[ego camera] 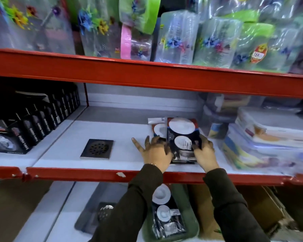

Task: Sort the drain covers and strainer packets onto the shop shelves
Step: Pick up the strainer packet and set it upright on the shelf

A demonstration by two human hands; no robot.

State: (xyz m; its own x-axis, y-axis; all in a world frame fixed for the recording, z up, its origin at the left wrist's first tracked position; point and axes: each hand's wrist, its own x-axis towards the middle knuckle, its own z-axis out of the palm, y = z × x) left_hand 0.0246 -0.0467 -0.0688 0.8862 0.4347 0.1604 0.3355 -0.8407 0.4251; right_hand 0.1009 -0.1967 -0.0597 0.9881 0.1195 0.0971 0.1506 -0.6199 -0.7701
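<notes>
A dark strainer packet with two white discs on its front lies tilted on the middle shelf. My right hand grips its right edge. My left hand presses its left edge, fingers spread. Behind it lies another packet showing a white disc. A square dark drain cover lies flat on the same shelf, apart to the left. On the lower shelf, another strainer packet rests in a green tray, and a round-grate drain cover lies beside my left sleeve.
Black boxed items stand in a row at the left of the middle shelf. Stacked plastic-wrapped goods fill its right end. Clear flowered containers crowd the top shelf. Cardboard boxes sit at the lower right.
</notes>
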